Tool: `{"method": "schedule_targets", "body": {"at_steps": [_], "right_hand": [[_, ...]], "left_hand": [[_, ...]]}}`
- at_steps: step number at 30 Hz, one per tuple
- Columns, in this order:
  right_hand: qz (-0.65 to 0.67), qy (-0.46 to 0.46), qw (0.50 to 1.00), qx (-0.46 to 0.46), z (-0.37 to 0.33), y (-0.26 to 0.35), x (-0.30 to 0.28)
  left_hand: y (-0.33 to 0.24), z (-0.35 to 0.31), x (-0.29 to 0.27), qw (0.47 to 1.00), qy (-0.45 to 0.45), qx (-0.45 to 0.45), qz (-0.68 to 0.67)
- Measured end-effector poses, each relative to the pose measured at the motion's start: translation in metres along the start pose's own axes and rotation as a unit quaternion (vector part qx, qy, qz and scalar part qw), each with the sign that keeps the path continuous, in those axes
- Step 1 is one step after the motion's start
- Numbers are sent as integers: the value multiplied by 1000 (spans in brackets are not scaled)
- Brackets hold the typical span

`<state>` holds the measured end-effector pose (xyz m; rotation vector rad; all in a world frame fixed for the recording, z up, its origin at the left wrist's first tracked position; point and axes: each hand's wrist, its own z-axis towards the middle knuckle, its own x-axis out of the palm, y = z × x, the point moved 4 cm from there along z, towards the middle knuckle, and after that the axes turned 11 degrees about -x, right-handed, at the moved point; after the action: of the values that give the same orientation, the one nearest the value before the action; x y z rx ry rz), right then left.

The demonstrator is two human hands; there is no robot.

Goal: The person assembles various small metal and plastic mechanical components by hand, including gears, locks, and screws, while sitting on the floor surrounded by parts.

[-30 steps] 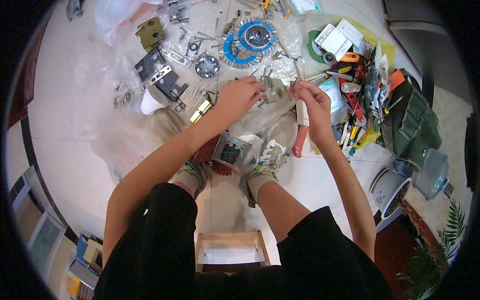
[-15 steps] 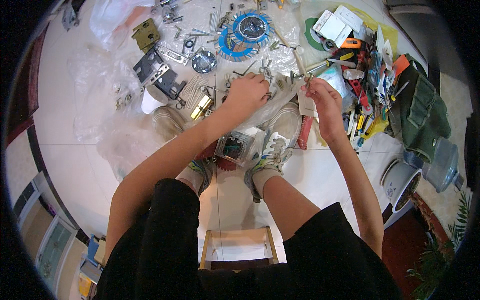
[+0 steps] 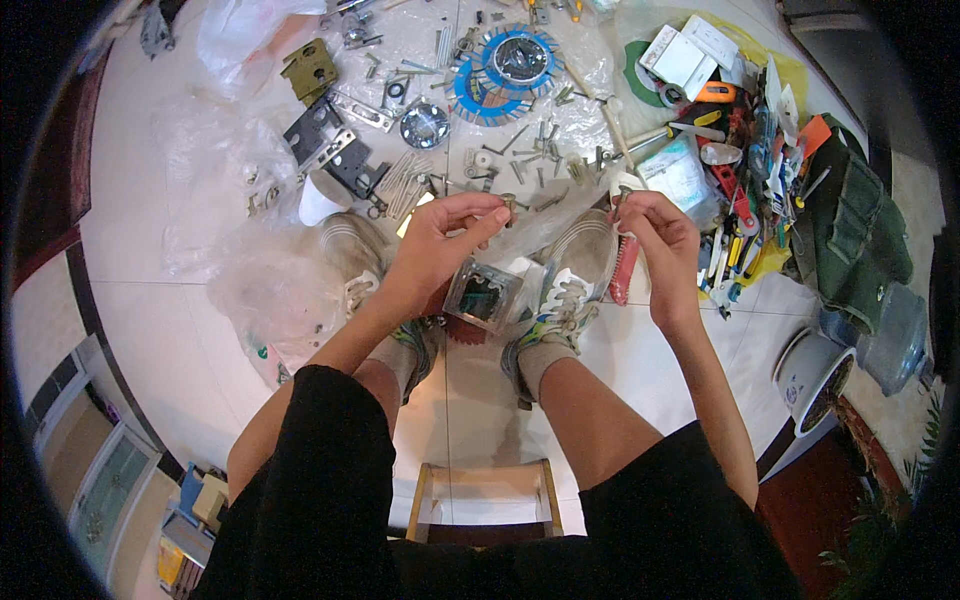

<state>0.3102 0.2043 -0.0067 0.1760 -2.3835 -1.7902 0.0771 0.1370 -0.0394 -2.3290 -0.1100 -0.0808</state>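
My left hand (image 3: 448,245) is raised over the gap between my shoes, thumb and fingertips pinching a small metal screw (image 3: 509,207). Level with it, my right hand (image 3: 662,240) pinches another small screw (image 3: 624,193), held upright at the fingertips. Beyond the hands, loose screws (image 3: 540,155) are scattered over clear plastic sheeting on the floor. Below and between the hands, a clear square box (image 3: 484,295) with dark contents stands between my shoes. Fingers partly cover both screws, so their exact shapes are hard to make out.
Blue-rimmed cutting discs (image 3: 520,62) and a lock plate (image 3: 335,150) lie farther out. At right are a heap of hand tools (image 3: 745,195), a green canvas bag (image 3: 850,225) and a potted plant (image 3: 812,370). A white cup (image 3: 325,198) sits by my left shoe.
My left hand has lifted from the scattered hardware and come back toward me, now showing a screw in its pinch. The right hand has stayed nearly in place, still pinching its screw.
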Motion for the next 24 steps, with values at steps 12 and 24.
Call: {"method": "schedule_targets", "body": {"at_steps": [12,24], "right_hand": [[-37,134,988,-72,-31,-8,84],[2,101,988,-113,-36,-2,120]], "left_hand": [[-6,-45,-3,994,106,0,-8],[8,-55,-25,994,-2,39,-106]]}}
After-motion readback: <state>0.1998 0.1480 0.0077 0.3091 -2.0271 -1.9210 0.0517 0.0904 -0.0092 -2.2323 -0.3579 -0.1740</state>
